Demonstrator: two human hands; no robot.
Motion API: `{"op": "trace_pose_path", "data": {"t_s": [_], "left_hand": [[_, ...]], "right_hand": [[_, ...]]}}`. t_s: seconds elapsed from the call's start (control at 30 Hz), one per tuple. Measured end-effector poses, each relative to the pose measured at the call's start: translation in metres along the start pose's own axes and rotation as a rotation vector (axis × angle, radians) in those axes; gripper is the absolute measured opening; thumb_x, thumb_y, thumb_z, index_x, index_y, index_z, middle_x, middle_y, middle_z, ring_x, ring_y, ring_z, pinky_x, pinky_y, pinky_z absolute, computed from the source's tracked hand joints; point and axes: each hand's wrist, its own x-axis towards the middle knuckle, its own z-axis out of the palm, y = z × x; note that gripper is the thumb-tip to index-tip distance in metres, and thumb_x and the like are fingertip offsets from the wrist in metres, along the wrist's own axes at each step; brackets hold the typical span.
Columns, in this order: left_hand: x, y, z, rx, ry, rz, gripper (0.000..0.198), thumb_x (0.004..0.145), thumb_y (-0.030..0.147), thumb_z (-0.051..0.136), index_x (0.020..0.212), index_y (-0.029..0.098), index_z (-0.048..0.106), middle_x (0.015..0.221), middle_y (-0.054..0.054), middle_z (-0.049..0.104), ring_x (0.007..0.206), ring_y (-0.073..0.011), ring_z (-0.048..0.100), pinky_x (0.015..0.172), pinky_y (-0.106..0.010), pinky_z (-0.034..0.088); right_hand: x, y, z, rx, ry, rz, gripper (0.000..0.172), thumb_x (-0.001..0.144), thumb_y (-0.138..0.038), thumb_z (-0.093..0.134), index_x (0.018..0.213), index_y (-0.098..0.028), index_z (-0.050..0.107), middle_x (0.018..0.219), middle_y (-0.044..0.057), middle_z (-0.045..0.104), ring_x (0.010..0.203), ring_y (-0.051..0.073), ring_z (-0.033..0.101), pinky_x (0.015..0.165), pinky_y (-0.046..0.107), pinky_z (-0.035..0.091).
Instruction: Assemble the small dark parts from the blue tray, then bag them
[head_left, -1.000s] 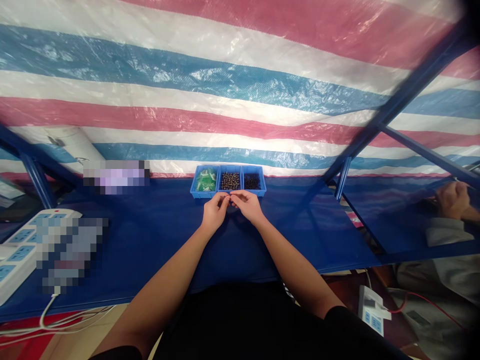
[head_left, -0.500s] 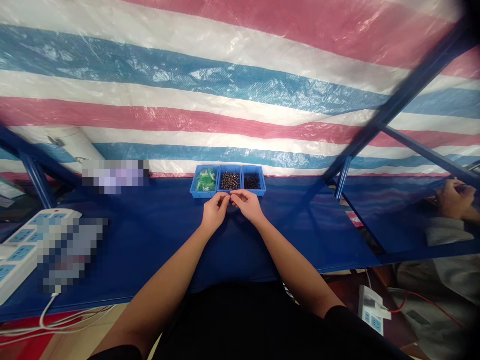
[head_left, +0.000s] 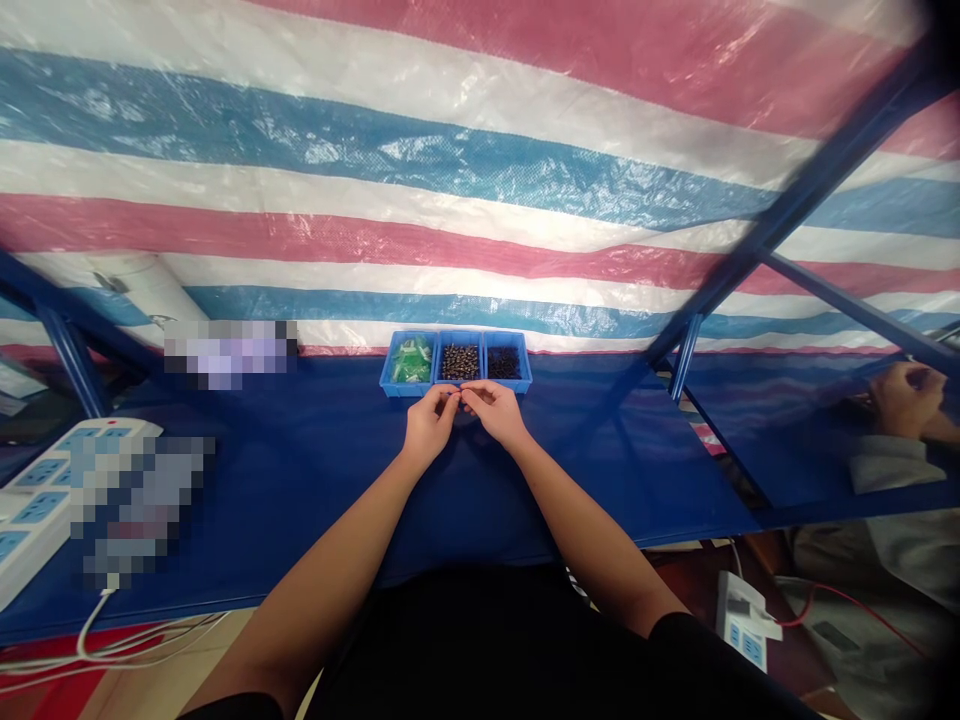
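Just in front of the middle bin, my left hand [head_left: 430, 424] and my right hand [head_left: 495, 411] meet fingertip to fingertip. Both are closed in a pinch, and whatever lies between the fingers is too small to make out. Three joined blue bins stand behind them. In the left bin [head_left: 397, 389] are green and clear plastic pieces [head_left: 412, 362]. Many small brownish metallic parts [head_left: 460, 360] fill the middle one. The right bin [head_left: 525, 382] holds small dark pieces [head_left: 503, 362] that look like screws, though I cannot be sure.
The bins stand on a blue table [head_left: 300, 520] against a striped tarpaulin [head_left: 480, 240]. A white power strip [head_left: 45, 505] and a blurred-out item with a cable lie left. Blue frame posts [head_left: 685, 357] rise at both sides. Another person's hand [head_left: 905, 398] works at the far right.
My hands stay in nearly the same place, with only slight movement at the fingertips. The other person's hand at the right has shifted a little.
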Motion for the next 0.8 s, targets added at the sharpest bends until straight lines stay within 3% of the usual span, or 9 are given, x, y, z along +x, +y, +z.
{"op": "trace_pose_path", "data": {"t_s": [0.3,0.5,0.63,0.8], "left_hand": [[0.0009,0.0015,-0.0034,0.048,-0.02,0.015,0.025,0.093,0.04,0.048,0.088,0.02,0.062,0.07,0.001,0.064,0.064,-0.0128,0.061,0.065,-0.024,0.046],[-0.0007,-0.0017,-0.0003,-0.019,-0.01,0.003,0.024,0.09,0.039,0.054,0.106,0.022,0.061,0.077,0.0,0.068,0.07,-0.0143,0.065,0.066,-0.025,0.048],[-0.0004,-0.0046,0.0009,-0.025,-0.007,0.012,0.022,0.09,0.039,0.054,0.101,0.022,0.062,0.08,-0.001,0.069,0.07,-0.0143,0.065,0.063,-0.024,0.048],[-0.0001,-0.0055,-0.0011,-0.024,-0.021,0.009,0.021,0.092,0.039,0.051,0.097,0.022,0.062,0.075,0.001,0.067,0.068,-0.0135,0.064,0.069,-0.025,0.049]], "right_hand": [[-0.0024,-0.0017,0.0023,0.017,-0.028,-0.013,0.031,0.074,-0.039,0.071,0.095,-0.017,0.07,0.077,0.004,0.07,0.067,0.016,0.066,0.066,0.029,0.055],[-0.0005,0.0,-0.0008,-0.003,0.003,-0.022,0.028,0.076,-0.038,0.069,0.094,-0.017,0.071,0.081,0.005,0.07,0.067,0.015,0.065,0.064,0.028,0.054],[0.0,0.0011,-0.0014,0.015,-0.013,-0.015,0.028,0.076,-0.037,0.069,0.095,-0.017,0.071,0.08,0.005,0.07,0.066,0.015,0.064,0.063,0.028,0.054],[-0.0012,0.0013,-0.0007,0.007,-0.031,-0.023,0.031,0.075,-0.039,0.07,0.098,-0.018,0.07,0.08,0.004,0.07,0.068,0.015,0.065,0.065,0.029,0.054]]}}
